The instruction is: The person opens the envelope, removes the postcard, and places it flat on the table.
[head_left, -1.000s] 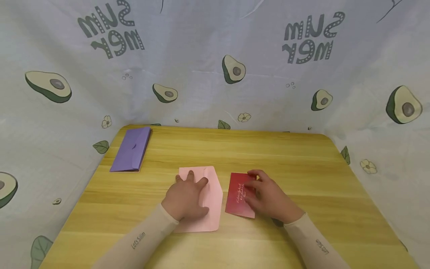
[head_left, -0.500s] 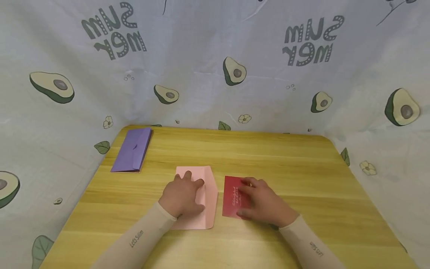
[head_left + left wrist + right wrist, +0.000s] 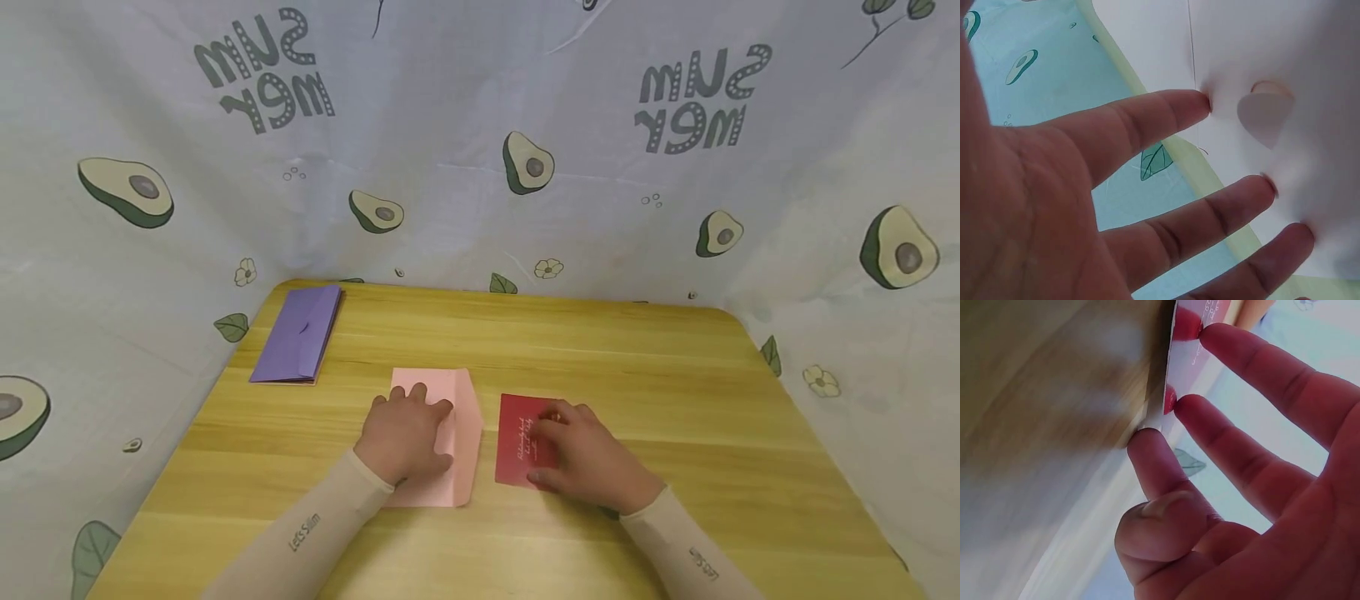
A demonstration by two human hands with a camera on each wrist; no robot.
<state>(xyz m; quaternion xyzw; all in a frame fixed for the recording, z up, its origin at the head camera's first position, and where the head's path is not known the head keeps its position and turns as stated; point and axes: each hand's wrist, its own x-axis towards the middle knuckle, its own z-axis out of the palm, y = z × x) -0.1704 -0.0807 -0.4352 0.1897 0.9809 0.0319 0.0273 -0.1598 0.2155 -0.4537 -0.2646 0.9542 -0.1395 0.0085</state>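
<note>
The right hand [image 3: 596, 458] arched over the red card [image 3: 512, 442], covering its right part. Its fingers were not pinching: in the right wrist view two fingertips touched the card's printed face, a third came down just past its edge, and another finger was bent in toward the camera. How firmly they pressed could not be told from that steep angle.

The left hand [image 3: 405, 437] rested on the pink envelope [image 3: 467, 450] with its fingers spread apart, the tips on the paper; the left wrist view showed three of them touching it. A small rounded shape with a pointed end [image 3: 1267, 115] appeared on the paper near those fingertips.

The envelope lay flat, its pointed flap turned outward to the right, toward the card. The card lay flat just to the right of that flap, with a strip of bare wood between the two and pale script running up its face.

Both forearms wore light sleeves [image 3: 307, 533] with small dark lettering. Well apart, at the far left corner of the wooden table [image 3: 675, 375], lay a purple envelope [image 3: 296, 333], with a pale pinkish edge showing beneath it. Behind the table hung a whitish sheet [image 3: 450, 108] printed with avocados, leaves, flowers and mirrored lettering.
</note>
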